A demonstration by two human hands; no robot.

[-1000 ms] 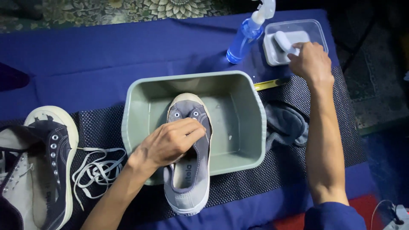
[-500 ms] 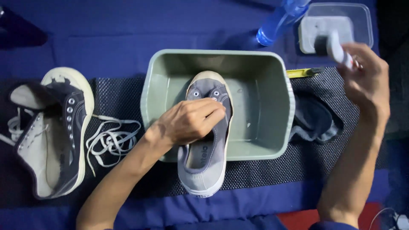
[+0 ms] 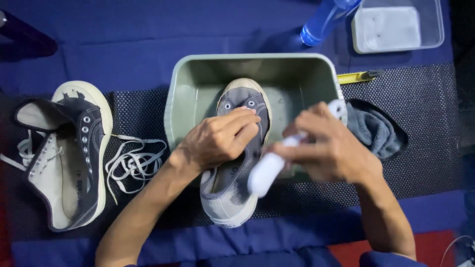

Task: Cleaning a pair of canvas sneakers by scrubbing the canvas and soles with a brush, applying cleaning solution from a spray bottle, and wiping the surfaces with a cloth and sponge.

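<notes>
A grey canvas sneaker [image 3: 232, 195] lies toe-first in a pale green plastic tub [image 3: 185, 84], its heel hanging over the near rim. My left hand [image 3: 217, 138] presses down on the sneaker's upper, fingers over the eyelets. My right hand [image 3: 326, 146] grips a white brush [image 3: 264, 173], blurred, its head down beside the shoe's heel and right side. The brush handle end shows above my knuckles near the tub's right wall.
A second, dark sneaker [image 3: 69, 153] lies opened out at left with loose white laces [image 3: 131, 160]. A grey cloth [image 3: 376, 131] sits right of the tub. A blue spray bottle [image 3: 324, 22], a clear lidded container [image 3: 396, 27] and a yellow cutter [image 3: 356, 76] are behind.
My right hand took the white brush from the clear container at the back right and brought it down to the sneaker. My left hand stayed on the shoe.
</notes>
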